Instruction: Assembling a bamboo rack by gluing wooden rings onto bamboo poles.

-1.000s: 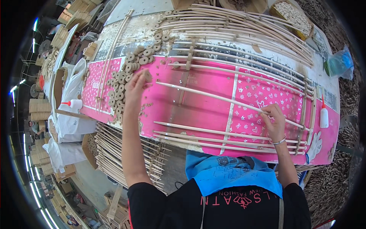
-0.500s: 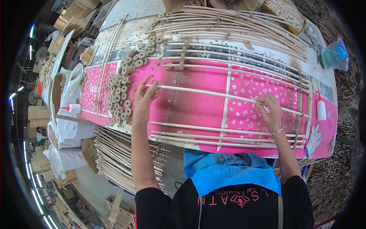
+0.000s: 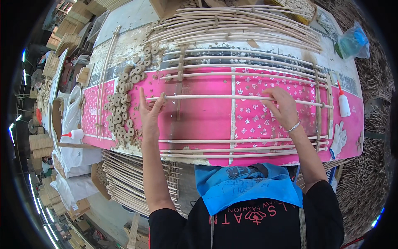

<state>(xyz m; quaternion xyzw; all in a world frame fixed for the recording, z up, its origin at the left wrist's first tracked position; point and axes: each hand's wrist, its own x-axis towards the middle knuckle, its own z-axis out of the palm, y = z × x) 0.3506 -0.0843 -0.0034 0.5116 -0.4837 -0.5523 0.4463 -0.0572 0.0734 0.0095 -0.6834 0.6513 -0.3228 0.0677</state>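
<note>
A long pale wooden rod (image 3: 207, 96) lies across the pink-covered table. My right hand (image 3: 284, 108) pinches it right of its middle between thumb and fingers. At its left end my left hand (image 3: 150, 118) has index finger and thumb spread apart, with the rod's tip between them. A small brown wooden ring (image 3: 163, 96) sits on the rod a little in from that tip, beside my left thumb. Another ring (image 3: 323, 105) is on the rod near its right end. Just left of my left hand lies a heap of brown wooden rings (image 3: 120, 110).
More rods (image 3: 248, 143) rest along the near edge, and others (image 3: 240, 60) lie beyond, propped on wooden strips (image 3: 180, 68). A pile of rods (image 3: 248, 23) is at the back. Glue bottles (image 3: 344, 105) (image 3: 76, 134) stand right and left. A white glove (image 3: 339, 139) lies right.
The ring at the rod's left end now sits farther in, with more tip showing past it. My left fingers have spread. My right hand keeps its pinch. The whole view has shifted slightly.
</note>
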